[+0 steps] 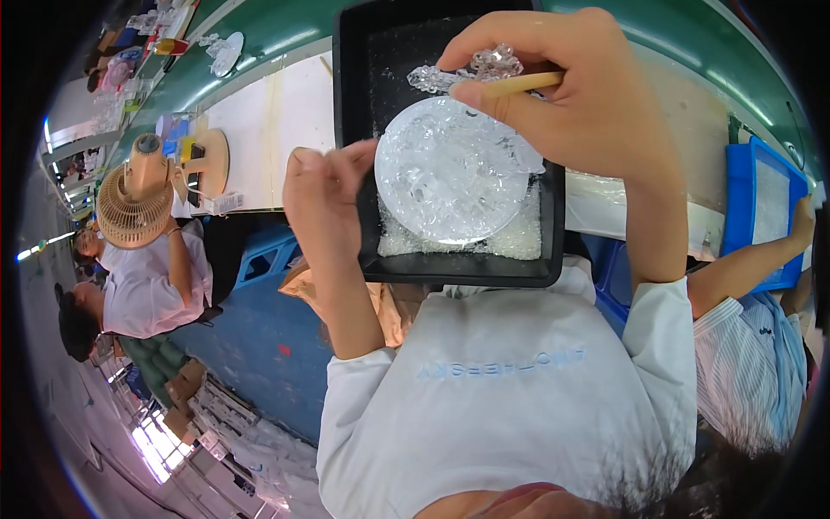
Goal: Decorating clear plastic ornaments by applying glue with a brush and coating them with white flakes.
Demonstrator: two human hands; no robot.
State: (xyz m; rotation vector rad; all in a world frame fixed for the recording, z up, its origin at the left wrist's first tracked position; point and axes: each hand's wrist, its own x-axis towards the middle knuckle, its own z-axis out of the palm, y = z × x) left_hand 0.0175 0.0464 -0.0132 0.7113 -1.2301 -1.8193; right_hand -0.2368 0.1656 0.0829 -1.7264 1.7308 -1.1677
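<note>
My right hand is closed round a pale yellow wooden stick. A clear, bumpy crystal-like piece lies at its thumb and index fingertips, and seems pinched between them. Below this hand is a round white plate bearing several clear, glassy pieces. My left hand is at the plate's left edge, one finger reaching to the rim and the thumb apart; its fingers are slightly blurred. Plate and hands are over a black tray, with clear granules spread on its near part.
A beige fan stands on the pale worktable at left. Farther left on the green surface lies another plate with clear pieces. At right, a co-worker's arm reaches to a blue tray. Two people sit at the left.
</note>
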